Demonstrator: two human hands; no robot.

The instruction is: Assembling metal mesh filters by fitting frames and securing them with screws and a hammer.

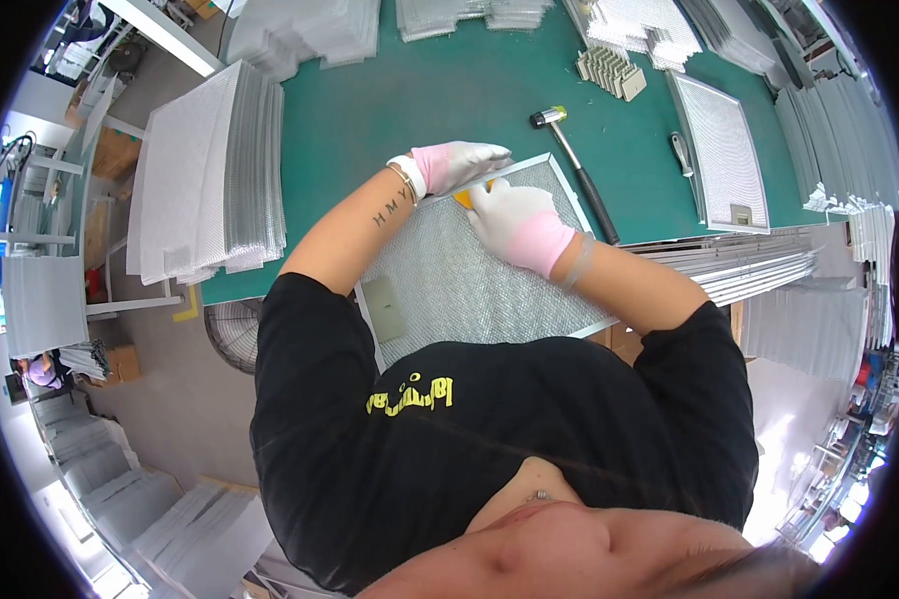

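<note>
A framed metal-mesh filter panel [459, 270] lies tilted between my body and the green table, with a plain rectangular plate [384, 307] at its left side. My left hand [459, 163], in a white glove with a pink cuff, grips the panel's far edge, its fingers straight and close together over the rim. My right hand [517, 220], gloved the same way, is closed on a small yellow-orange tool [472, 194] pressed against the inner side of that far rim. Most of the tool is hidden under the fingers, so its kind does not show.
A mallet [581, 180] lies right of the panel on the green table [400, 100]. Further right are a screwdriver [681, 157] and another framed panel [724, 150]. Mesh sheet stacks [205, 170] stand at the left and along the back, near several small metal plates [611, 74].
</note>
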